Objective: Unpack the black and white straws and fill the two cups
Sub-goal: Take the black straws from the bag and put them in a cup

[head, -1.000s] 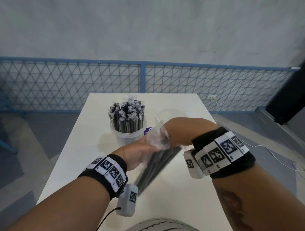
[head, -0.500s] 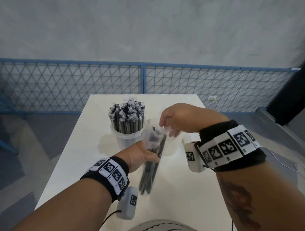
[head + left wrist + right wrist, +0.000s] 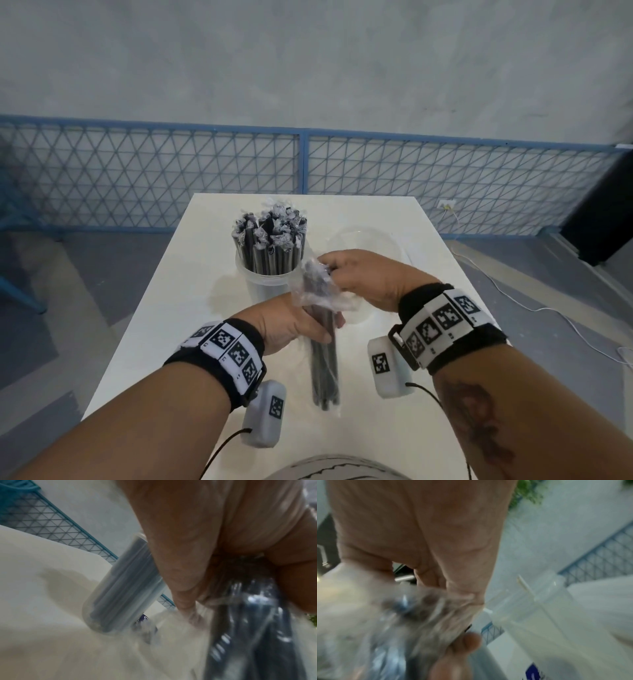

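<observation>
White table (image 3: 171, 342) before the blue mesh fence now carries an upright clear plastic bag of black straws (image 3: 322, 342), swung up from slanting; left hand (image 3: 291, 325) grips its middle, right hand (image 3: 363, 277) pinches its crinkled mouth beside the empty clear cup (image 3: 380, 240), ready for emptying.

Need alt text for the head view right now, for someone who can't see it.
Over a white table, the left hand grips a clear plastic pack of black straws while the right hand pinches its open top. Behind stand a cup of wrapped straws and an empty clear cup.
</observation>
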A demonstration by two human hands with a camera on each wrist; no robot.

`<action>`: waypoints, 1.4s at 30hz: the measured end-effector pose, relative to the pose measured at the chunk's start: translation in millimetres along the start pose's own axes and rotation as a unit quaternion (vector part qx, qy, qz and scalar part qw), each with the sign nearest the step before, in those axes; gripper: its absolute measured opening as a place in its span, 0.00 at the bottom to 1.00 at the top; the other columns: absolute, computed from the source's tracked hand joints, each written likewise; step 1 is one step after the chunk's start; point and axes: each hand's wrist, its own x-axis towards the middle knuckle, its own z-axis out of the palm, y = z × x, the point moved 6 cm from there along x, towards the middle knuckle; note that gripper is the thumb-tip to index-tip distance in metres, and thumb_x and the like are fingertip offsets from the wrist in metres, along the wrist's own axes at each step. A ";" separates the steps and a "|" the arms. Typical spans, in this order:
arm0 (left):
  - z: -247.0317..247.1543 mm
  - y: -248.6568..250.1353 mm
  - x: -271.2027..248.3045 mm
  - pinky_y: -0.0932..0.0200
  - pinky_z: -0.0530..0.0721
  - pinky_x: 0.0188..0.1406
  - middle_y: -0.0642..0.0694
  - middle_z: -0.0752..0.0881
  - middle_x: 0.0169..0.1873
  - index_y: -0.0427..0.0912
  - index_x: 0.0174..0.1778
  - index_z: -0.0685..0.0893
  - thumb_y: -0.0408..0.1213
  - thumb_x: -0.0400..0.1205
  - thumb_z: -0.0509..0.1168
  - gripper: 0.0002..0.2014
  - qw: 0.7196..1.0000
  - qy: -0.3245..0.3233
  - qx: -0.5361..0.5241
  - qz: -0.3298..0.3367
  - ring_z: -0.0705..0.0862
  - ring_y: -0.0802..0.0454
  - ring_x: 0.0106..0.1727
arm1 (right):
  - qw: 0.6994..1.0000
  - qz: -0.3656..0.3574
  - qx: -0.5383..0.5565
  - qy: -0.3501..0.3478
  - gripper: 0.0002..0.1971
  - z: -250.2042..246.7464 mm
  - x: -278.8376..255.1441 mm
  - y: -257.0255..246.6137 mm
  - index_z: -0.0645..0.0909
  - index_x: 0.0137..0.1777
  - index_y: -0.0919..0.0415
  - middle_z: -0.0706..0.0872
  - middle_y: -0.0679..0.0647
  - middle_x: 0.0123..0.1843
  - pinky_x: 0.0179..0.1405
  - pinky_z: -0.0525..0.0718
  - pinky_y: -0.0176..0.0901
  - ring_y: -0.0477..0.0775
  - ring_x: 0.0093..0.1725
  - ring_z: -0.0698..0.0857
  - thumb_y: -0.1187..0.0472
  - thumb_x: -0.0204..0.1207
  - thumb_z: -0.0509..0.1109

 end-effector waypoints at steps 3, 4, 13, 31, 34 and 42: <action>6.3 1.0 -0.1 0.61 0.85 0.48 0.49 0.91 0.42 0.40 0.45 0.89 0.18 0.65 0.69 0.17 1.000 -0.023 -0.010 -0.004 0.89 0.56 0.50 | 0.999 -0.034 -0.003 -0.028 0.07 14.1 0.9 -2.8 0.84 0.53 0.64 0.85 0.57 0.36 0.24 0.80 0.43 0.52 0.27 0.81 0.65 0.77 0.73; 7.1 1.8 0.3 0.63 0.86 0.46 0.49 0.91 0.42 0.41 0.45 0.90 0.18 0.65 0.69 0.17 1.000 -0.022 -0.016 0.001 0.89 0.57 0.49 | 0.998 -0.039 -0.043 -0.029 0.07 16.2 1.5 -4.8 0.84 0.52 0.62 0.85 0.55 0.35 0.24 0.80 0.43 0.50 0.26 0.81 0.63 0.76 0.76; 5.6 -15.5 5.5 0.53 0.85 0.60 0.34 0.91 0.53 0.29 0.54 0.87 0.18 0.73 0.73 0.14 0.995 -0.068 0.051 -0.051 0.89 0.44 0.56 | 0.991 -0.023 -0.006 0.130 0.09 -1.5 11.6 -21.7 0.85 0.49 0.61 0.92 0.57 0.44 0.47 0.88 0.42 0.52 0.42 0.89 0.55 0.78 0.74; -83.4 -65.2 -22.1 0.43 0.70 0.78 0.39 0.76 0.76 0.39 0.75 0.74 0.43 0.82 0.71 0.26 0.912 0.182 0.116 -0.350 0.74 0.42 0.76 | 0.845 -0.287 0.072 0.444 0.11 -69.9 -26.6 -129.7 0.75 0.43 0.50 0.83 0.56 0.37 0.41 0.89 0.61 0.61 0.34 0.86 0.66 0.79 0.73; -122.7 -56.7 -31.0 0.46 0.71 0.64 0.39 0.77 0.64 0.39 0.50 0.79 0.31 0.87 0.58 0.05 0.890 0.389 -0.020 -0.236 0.74 0.44 0.62 | 0.831 -0.288 0.045 0.475 0.14 -64.5 -18.2 -125.2 0.73 0.41 0.47 0.81 0.52 0.35 0.34 0.87 0.63 0.62 0.32 0.83 0.64 0.77 0.74; -107.3 43.4 -21.2 0.56 0.56 0.81 0.58 0.73 0.75 0.52 0.85 0.61 0.65 0.85 0.49 0.35 0.852 0.468 -0.179 0.155 0.67 0.58 0.78 | 0.829 -0.257 0.099 0.486 0.09 -46.5 15.0 -115.9 0.74 0.43 0.53 0.83 0.53 0.34 0.33 0.84 0.52 0.52 0.32 0.82 0.62 0.78 0.73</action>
